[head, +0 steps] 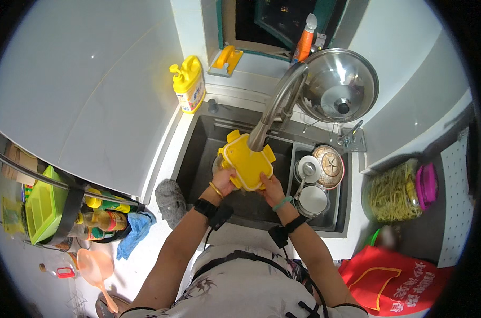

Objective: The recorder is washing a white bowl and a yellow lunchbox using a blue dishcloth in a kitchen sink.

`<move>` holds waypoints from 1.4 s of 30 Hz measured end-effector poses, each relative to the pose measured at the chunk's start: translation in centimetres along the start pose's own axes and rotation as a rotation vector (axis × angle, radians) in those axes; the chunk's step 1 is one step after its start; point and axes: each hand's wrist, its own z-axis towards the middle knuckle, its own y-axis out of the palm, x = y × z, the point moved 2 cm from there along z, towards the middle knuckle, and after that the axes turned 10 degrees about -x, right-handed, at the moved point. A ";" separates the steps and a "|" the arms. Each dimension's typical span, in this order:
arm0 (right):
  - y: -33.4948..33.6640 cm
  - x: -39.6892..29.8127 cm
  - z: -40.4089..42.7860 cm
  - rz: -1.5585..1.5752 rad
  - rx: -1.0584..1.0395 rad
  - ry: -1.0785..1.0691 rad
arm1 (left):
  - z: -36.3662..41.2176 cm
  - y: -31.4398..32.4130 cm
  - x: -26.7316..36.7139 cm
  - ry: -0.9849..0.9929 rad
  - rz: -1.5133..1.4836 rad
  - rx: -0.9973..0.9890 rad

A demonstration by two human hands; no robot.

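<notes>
Both my hands grip a yellow plastic lid [246, 163] with flip-up locking tabs, held over the dark sink basin [202, 147]. My left hand [224, 181] has its near left side, and my right hand [271, 187] its near right corner. Directly above the lid hangs the spout of the metal faucet [260, 133], covering part of its far edge. A clear rounded container [216, 165] shows partly beneath the lid on the left; whether it touches the lid I cannot tell.
Right of the basin, a rack [333, 214] holds white bowls [312, 198], a spoon [308, 170] and a patterned bowl [328, 167]. A yellow pump bottle [189, 85] stands behind the sink. A grey cloth [171, 202] lies at its left edge, and a large steel lid [335, 85] leans behind the faucet.
</notes>
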 end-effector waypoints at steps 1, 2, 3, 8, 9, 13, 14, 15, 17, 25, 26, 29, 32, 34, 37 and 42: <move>-0.9 0.4 0.8 -0.289 0.189 0.043 | -0.2 0.2 -0.5 0.003 0.012 0.006; -1.4 1.3 1.9 -0.278 0.199 0.037 | -0.3 0.5 -0.9 0.005 0.025 0.011; -1.9 2.0 3.1 -0.711 0.410 -0.103 | -0.4 0.6 -1.3 -0.011 0.033 0.005; 3.4 -0.6 3.7 -1.364 0.662 -0.005 | -1.1 0.8 -2.0 0.079 0.047 0.052; 3.8 -0.7 3.9 -1.224 0.582 0.057 | -0.9 1.0 -2.4 0.075 0.052 0.049; 6.2 -0.9 3.5 -0.157 -0.070 0.009 | -0.2 2.0 -2.1 0.109 0.726 0.152; 6.4 -1.3 3.1 -0.157 -0.069 0.010 | -0.1 2.4 -1.7 0.096 1.048 0.206; 6.8 -2.1 2.4 0.032 -0.143 -0.035 | 0.1 1.9 -1.6 0.097 1.046 0.203; 6.8 -3.0 2.0 0.218 -0.225 -0.074 | 0.3 0.1 -0.8 0.052 1.741 0.397; 3.6 -2.7 2.5 0.413 -0.182 0.068 | -1.5 3.2 -0.7 0.429 2.271 -0.007; 3.2 -2.2 2.9 0.413 -0.184 0.071 | -1.9 4.3 -0.9 0.366 2.270 -0.064; 2.8 -1.9 3.5 0.440 -0.254 0.006 | -1.5 4.9 -1.5 0.291 2.246 -0.112; 2.1 -2.3 3.3 0.478 -0.269 -0.007 | -0.6 4.7 -1.8 0.358 2.201 -0.111; 2.5 -3.1 2.2 0.496 -0.309 -0.054 | 0.1 4.0 -2.0 0.400 2.126 -0.096; 3.1 -2.6 0.9 0.479 -0.159 -0.015 | 1.1 3.4 -2.5 0.390 1.989 0.021; 1.9 -2.5 0.2 0.322 -0.125 -0.078 | 2.2 4.3 -2.3 0.313 2.222 0.020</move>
